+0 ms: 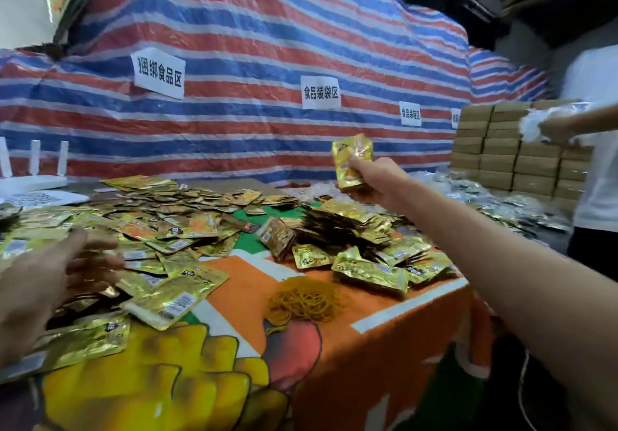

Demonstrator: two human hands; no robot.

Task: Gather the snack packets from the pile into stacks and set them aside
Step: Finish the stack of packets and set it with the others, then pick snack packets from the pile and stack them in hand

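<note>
Right hand gripped a small stack of gold foil snack packets, fingers curled round its lower end. The stack stood upright, held in the air over the far right part of the table, with the bare arm stretched out from the near right.

Directly below lay a heap of stacked gold packets, jumbled, on the orange printed tablecloth. Left hand was at near left, blurred, fingers spread and fairly straight, holding nothing. It was low over the loose pile of gold foil packets; contact could not be told.

That loose pile covered the left half of the table, some packets barcode side up. A clump of yellow rubber bands sat on the cloth between the two heaps, toward the near edge.

Behind the table hung a red, white and blue striped tarp with white paper signs stuck on it. Brown cardboard boxes were stacked at far right. A second person in a white top stood beside them, handling clear plastic.
</note>
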